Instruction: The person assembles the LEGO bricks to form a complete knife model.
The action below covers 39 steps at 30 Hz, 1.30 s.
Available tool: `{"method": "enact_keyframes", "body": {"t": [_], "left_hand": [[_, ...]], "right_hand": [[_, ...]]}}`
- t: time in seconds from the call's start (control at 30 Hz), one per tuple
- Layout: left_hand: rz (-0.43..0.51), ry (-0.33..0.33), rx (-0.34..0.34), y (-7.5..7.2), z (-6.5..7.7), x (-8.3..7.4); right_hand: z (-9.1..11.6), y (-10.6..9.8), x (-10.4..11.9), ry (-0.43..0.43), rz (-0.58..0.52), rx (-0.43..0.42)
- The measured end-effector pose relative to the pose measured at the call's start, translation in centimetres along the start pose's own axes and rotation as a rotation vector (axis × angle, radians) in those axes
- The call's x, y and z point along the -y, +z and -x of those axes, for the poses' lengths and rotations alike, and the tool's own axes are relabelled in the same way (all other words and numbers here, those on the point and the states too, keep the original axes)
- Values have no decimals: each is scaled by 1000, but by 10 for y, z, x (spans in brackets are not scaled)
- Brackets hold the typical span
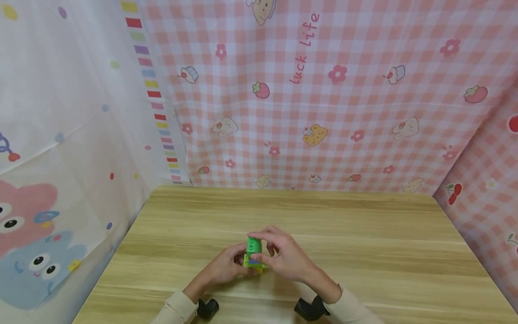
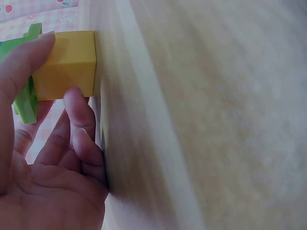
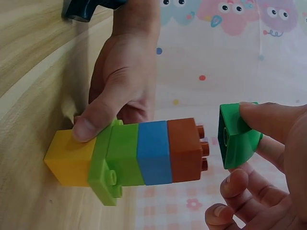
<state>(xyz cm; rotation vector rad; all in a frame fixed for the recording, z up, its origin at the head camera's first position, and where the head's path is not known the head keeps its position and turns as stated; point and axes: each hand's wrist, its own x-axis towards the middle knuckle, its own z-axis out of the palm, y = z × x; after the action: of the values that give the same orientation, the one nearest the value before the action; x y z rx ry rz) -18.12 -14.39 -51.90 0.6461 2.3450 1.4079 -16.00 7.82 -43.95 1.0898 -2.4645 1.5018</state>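
A stack of toy building bricks stands on the table: a yellow brick (image 3: pixel 72 158) at the bottom, a light green plate (image 3: pixel 101 184), a light green brick (image 3: pixel 125 155), a blue brick (image 3: pixel 154 152) and a reddish-brown brick (image 3: pixel 184 151) with bare studs. My left hand (image 1: pixel 227 264) holds the stack low down, its thumb across the yellow brick and plate. Between thumb and fingers, my right hand (image 1: pixel 286 255) pinches a green curved brick (image 3: pixel 240 136). In the right wrist view, a gap separates this hollow-bottomed brick from the brown brick's studs.
The wooden table (image 1: pixel 364 234) extends around both hands. Behind it hangs a pink checked cloth (image 1: pixel 283 112), with a white patterned cloth (image 1: pixel 81 135) on the left and another checked cloth (image 1: pixel 493 180) on the right. Black wrist-worn devices (image 1: pixel 310 309) sit near the sleeves.
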Motion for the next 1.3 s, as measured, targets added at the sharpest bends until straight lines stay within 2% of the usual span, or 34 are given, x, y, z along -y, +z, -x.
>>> {"method": "enact_keyframes", "body": {"t": [0.27, 1.0, 1.2, 1.23, 1.3], "left_hand": [[20, 5, -2, 2, 1, -2], [36, -12, -11, 1, 1, -3], [33, -13, -20, -1, 7, -26], [36, -12, -19, -1, 8, -28], [33, -18, -19, 0, 6, -22]], "right_hand": [[0, 3, -5, 58, -3, 26], [-2, 3, -11, 60, 22, 17], [-1, 4, -11, 49, 19, 10], [-1, 4, -11, 49, 18, 9], [-1, 4, -11, 48, 20, 7]]}}
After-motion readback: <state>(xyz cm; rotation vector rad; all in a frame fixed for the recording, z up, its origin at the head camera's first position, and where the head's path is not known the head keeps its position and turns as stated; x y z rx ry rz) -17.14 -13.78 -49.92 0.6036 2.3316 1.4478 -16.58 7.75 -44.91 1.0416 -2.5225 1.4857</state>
